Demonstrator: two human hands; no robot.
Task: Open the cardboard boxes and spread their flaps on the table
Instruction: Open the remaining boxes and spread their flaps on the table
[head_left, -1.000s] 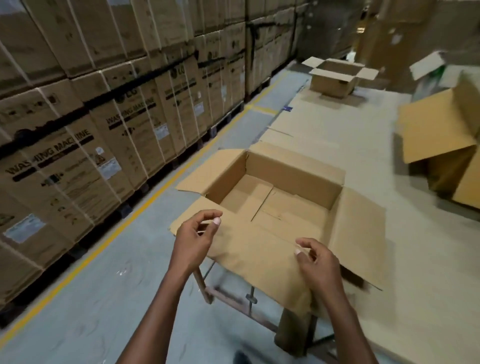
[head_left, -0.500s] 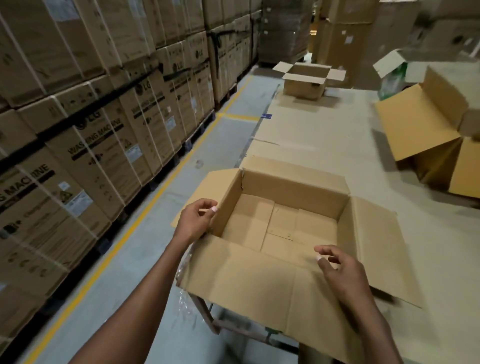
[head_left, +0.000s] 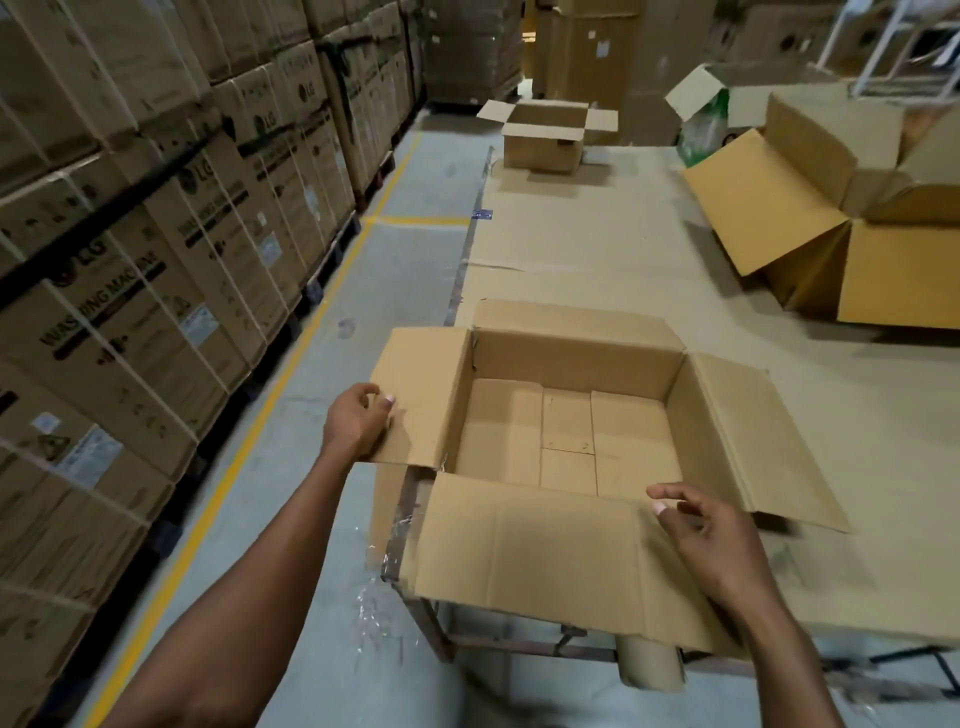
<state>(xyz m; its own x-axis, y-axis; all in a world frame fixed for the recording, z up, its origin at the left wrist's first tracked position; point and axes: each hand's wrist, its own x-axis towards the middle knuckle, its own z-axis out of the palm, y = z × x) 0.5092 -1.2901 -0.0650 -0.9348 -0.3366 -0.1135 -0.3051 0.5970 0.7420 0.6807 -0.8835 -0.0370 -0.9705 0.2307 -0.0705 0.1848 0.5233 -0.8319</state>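
Your near flap (head_left: 545, 561) hides the table (head_left: 597, 249) edge beneath it; the open box (head_left: 571, 415) sits upright at the table's near left corner, mouth up, long axis left to right; your left hand (head_left: 358, 423) pinches the left flap (head_left: 426, 395); your right hand (head_left: 711, 540) hovers, fingers loosely curled and empty.

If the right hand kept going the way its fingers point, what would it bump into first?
Probably nothing at first. The right hand points up-left across the open box, hovering near its near flap. Going straight on, it would likely meet the box's far-left inside wall, though depth is hard to judge.
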